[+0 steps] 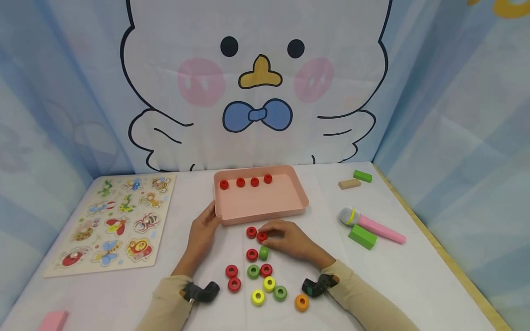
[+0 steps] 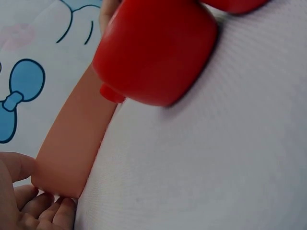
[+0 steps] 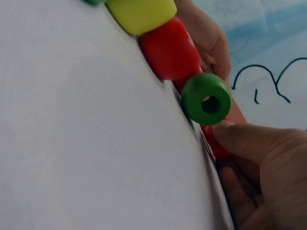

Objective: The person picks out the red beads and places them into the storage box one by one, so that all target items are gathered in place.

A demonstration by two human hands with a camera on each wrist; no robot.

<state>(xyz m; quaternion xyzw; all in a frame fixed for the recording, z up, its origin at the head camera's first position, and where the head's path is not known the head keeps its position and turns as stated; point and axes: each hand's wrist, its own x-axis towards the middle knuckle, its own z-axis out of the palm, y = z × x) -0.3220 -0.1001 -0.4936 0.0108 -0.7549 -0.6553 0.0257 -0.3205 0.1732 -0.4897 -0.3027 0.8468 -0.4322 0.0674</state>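
Note:
My left hand (image 1: 204, 232) grips the front left corner of a pink tray (image 1: 261, 218); in the left wrist view its thumb is at the rim and its fingers are curled beneath the corner. Several red beads stand in a row along the tray's back. Just in front of the tray, my right hand (image 1: 290, 239) pinches a red bead (image 1: 262, 237) between thumb and fingers. Another red bead (image 1: 251, 232) sits beside it on the left. A green bead (image 3: 194, 103) lies on its side close to the right thumb, its hole facing the wrist camera.
More red, green and yellow beads (image 1: 258, 298) are spread between the forearms, with an orange bead (image 1: 302, 302) near the right wrist. An insect puzzle board (image 1: 120, 220) lies left. To the right are a toy microphone (image 1: 377, 226), green blocks (image 1: 362, 236) and a wooden block (image 1: 349, 184).

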